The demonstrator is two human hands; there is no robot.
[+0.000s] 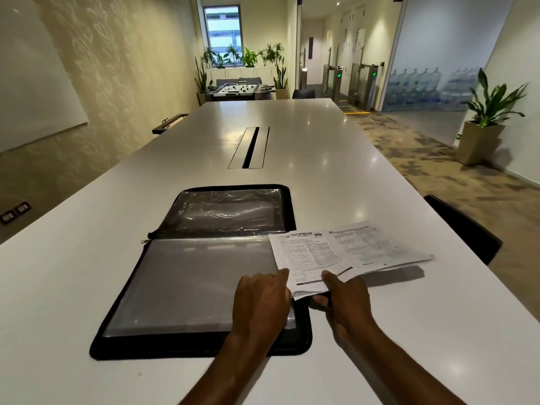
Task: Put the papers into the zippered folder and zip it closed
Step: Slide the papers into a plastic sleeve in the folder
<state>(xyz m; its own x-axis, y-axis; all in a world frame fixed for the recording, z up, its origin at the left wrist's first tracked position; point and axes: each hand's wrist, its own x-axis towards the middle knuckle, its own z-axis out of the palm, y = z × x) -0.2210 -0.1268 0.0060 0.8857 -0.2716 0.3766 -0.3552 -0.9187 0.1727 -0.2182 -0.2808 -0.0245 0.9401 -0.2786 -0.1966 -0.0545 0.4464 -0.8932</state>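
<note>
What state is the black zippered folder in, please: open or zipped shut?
Open: the black zippered folder lies spread flat on the white table, both clear-sleeved halves facing up, zip undone.

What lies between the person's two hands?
The near edge of the papers lies between the left hand and right hand, seen in the head view.

glossy white table [306,135], clear plastic folder sleeves [190,285]
</note>
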